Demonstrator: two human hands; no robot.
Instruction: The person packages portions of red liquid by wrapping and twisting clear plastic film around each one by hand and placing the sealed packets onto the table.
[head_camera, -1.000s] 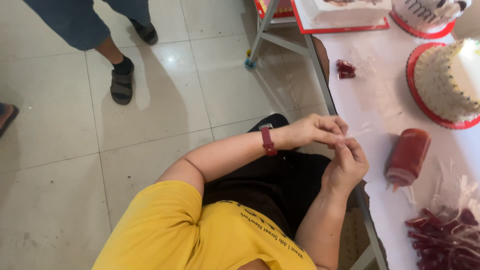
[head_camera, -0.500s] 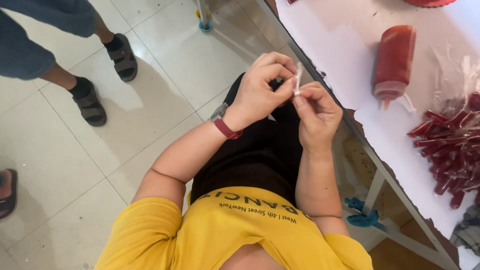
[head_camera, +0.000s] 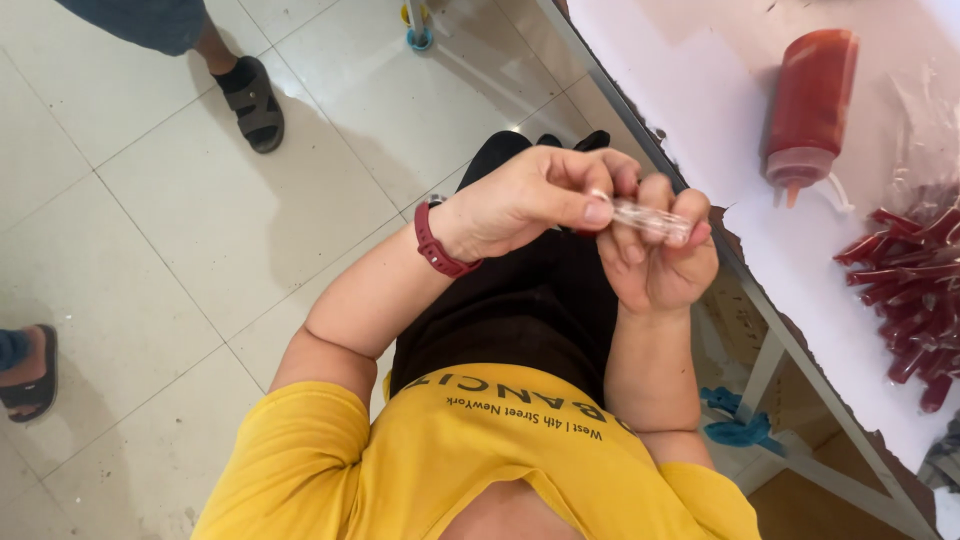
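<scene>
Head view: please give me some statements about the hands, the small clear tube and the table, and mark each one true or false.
1. Both hands, the left hand and the right hand, hold the small clear tube. True.
2. The red squeeze bottle stands upright. False: it lies on its side on the white table.
3. The band on the left wrist is red. True.
4. The filled red tubes lie on the floor. False: they lie piled on the table.
5. The person wears a yellow shirt. True.
</scene>
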